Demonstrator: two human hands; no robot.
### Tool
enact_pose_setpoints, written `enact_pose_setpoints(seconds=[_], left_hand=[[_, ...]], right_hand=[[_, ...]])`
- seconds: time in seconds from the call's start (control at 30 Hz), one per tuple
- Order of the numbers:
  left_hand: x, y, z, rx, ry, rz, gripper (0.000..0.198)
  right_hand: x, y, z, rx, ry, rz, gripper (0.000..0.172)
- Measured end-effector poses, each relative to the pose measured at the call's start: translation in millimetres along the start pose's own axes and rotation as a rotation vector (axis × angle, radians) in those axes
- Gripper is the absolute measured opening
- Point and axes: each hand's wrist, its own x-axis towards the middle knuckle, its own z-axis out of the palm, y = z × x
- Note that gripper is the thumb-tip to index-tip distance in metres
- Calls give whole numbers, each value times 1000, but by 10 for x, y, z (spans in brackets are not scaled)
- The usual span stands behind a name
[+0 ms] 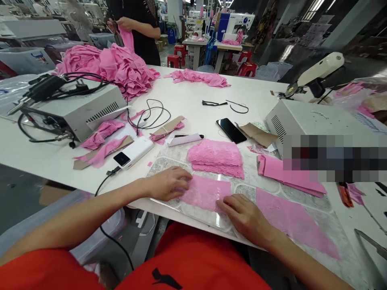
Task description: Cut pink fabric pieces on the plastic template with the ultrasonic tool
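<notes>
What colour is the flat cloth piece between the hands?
The flat, roughly rectangular cloth piece is pink, as the head view shows.

On a table (pixel 181 96), a fabric piece (pixel 208 189) lies between the left hand (pixel 167 183) and right hand (pixel 246 215); 1 lace stack (pixel 215 157) behind it, power bank (pixel 139 151) left, phone (pixel 231 130) beyond.

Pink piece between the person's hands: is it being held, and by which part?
The pink piece lies flat; the left hand is at its left edge, the right hand at its lower right corner. Whether either pinches it cannot be told.
</notes>
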Motion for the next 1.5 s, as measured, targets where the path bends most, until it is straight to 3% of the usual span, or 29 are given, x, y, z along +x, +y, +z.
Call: enact_pose_setpoints(seconds=[0.2, 0.3, 0.47, 0.57, 0.67, 0.73, 0.83, 0.93, 1.07, 1.27, 1.37, 1.5], left_hand=[[-119, -66, 5, 133, -1, -58, 25], [-63, -114, 34, 155, 98, -73, 25], [271, -251, 84, 159, 404, -215, 19], [466, -342, 62, 184, 464, -281, 16], [521, -447, -12, 234, 519, -380, 17], [481, -527, -69, 267, 558, -470, 28], [372, -635, -111, 281, 555, -583, 46], [291, -692, -89, 259, 486, -630, 37], [276, -700, -41, 212, 420, -636, 18], [296, -767, -56, 104, 402, -686, 16], [251, -891, -141, 9, 421, -761, 16], [135, -1099, -304, -204, 488, -838, 33]], right_hand=[[-83, -22, -85, 97, -66, 70, 33], [-35, 57, -139, 147, -27, 137, 31], [317, 503, -96, 187, 120, 375, 20], [575, 801, -2, 204, 70, 560, 20], [713, 958, 92, 178, 16, 609, 18], [726, 990, 125, 164, -20, 607, 17], [732, 1022, 111, 147, -49, 612, 20], [891, 1106, 76, 135, -57, 615, 23], [1423, 1218, 172, 119, -110, 594, 27], [2171, 1241, 585, 155, -318, 577, 32], [2243, 1261, 690, 210, -374, 614, 35], [2088, 1342, 627, 305, -288, 691, 32]])
